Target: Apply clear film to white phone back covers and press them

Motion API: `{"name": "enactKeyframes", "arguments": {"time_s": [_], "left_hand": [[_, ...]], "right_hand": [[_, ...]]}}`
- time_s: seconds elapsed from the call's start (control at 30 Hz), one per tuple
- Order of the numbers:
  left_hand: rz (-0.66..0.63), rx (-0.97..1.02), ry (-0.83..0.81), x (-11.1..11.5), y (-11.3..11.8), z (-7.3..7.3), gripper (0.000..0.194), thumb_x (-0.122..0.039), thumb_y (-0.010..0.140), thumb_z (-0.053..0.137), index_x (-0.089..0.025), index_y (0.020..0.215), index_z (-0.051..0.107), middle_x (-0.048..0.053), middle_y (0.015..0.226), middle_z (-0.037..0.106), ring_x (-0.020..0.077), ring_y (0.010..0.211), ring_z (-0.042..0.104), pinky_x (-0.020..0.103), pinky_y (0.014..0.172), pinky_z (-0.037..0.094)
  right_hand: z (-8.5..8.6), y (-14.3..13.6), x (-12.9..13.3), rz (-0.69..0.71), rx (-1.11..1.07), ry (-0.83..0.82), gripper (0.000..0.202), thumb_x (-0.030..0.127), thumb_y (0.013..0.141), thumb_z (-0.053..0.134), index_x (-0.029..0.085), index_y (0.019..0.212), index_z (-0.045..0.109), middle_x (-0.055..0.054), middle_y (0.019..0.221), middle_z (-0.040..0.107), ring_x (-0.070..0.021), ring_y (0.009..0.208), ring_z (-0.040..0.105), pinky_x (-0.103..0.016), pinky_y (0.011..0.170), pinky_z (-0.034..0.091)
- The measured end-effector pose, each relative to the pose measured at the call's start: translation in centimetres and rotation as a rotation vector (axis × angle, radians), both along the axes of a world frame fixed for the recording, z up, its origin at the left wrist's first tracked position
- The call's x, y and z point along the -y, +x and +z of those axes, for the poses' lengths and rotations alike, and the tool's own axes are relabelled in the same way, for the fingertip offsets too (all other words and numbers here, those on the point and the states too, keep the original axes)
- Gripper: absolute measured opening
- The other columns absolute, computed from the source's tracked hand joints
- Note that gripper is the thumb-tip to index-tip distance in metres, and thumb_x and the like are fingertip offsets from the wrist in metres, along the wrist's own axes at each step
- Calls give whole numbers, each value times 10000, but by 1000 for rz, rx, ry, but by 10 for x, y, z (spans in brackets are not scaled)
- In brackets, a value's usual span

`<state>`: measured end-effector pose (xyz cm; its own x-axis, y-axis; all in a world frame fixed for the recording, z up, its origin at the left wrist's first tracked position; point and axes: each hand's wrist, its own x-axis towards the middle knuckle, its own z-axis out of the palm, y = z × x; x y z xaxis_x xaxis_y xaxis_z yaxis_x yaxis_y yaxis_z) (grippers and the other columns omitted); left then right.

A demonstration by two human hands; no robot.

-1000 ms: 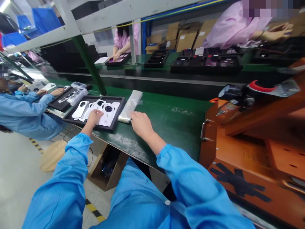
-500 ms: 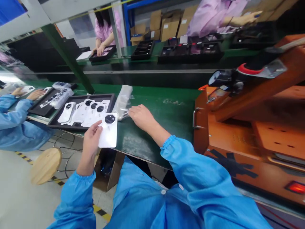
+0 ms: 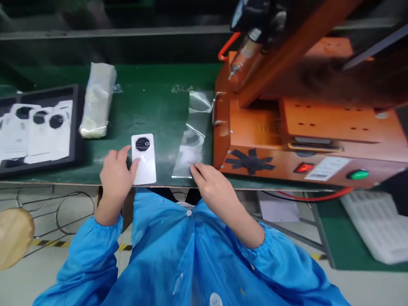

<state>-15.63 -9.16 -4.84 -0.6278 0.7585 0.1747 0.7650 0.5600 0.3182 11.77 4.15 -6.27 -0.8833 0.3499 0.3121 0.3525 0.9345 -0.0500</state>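
White panel (image 3: 148, 170) with round black disc, flat on green bench (image 3: 159, 110), under thumb of loosely spread left hand (image 3: 117, 174), clear sleeve (image 3: 188, 157) pinched at its near edge by right hand (image 3: 212, 185), beside orange machine (image 3: 255, 146), black tray (image 3: 75, 127) of similar panels beyond wrapped bundle (image 3: 98, 100).

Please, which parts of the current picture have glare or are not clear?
Head view: bright glare streaks cross the clear plastic sleeve; the orange machine's label is too soft to read; the dark background at upper left is smeared, perhaps motion blur.
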Motion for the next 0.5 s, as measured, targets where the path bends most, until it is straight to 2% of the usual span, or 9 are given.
{"name": "enactKeyframes", "arguments": {"time_s": [0.07,0.13,0.2,0.23,0.33,0.4,0.5], "left_hand": [[-121,-80,88,-8,12,2,383,-458,1029,626,-195,1275,758,135,1062,677,325,991,662,449,864,549],[-358,-14,138,-22,30,1,316,-405,1073,583,-206,1226,775,124,1069,696,300,1002,660,455,923,553],[-601,93,107,-40,46,-2,278,-329,1087,573,-222,1250,772,115,1154,733,293,1095,654,466,999,543],[-683,131,70,-50,52,-4,280,-306,1076,602,-233,1295,760,114,1247,742,307,1186,637,489,1047,525],[-751,162,-45,-71,56,-9,416,-292,987,760,-274,1401,725,103,1499,691,388,1428,517,591,1141,436],[-738,172,-80,-74,54,-11,402,-302,942,823,-294,1340,767,89,1485,713,405,1435,513,612,1132,410],[-706,199,-39,-70,53,-11,246,-307,950,820,-293,1195,823,71,1350,787,359,1320,596,579,1103,410]], "right_hand": [[-2,7,7,5,32,-34,427,14,1028,415,-54,1364,669,-273,1371,703,-332,1207,706,-444,1042,641],[-5,18,13,-12,19,-72,465,2,1020,398,-68,1424,617,-300,1463,647,-351,1343,657,-472,1118,615],[-8,29,17,-42,-42,-113,482,3,1022,419,-55,1475,573,-305,1476,638,-348,1360,656,-483,1110,625],[-9,34,18,-55,-82,-134,475,13,1026,449,-37,1483,570,-297,1449,659,-340,1321,682,-481,1078,644],[-11,40,20,-86,-197,-168,405,50,1024,556,30,1421,634,-246,1328,738,-304,1146,757,-450,965,687],[-10,36,20,-104,-268,-179,346,56,1019,593,68,1353,679,-207,1280,767,-280,1100,769,-420,953,687],[-4,19,20,-113,-342,-200,310,71,1033,595,89,1326,694,-178,1275,772,-259,1131,755,-390,996,664]]}}
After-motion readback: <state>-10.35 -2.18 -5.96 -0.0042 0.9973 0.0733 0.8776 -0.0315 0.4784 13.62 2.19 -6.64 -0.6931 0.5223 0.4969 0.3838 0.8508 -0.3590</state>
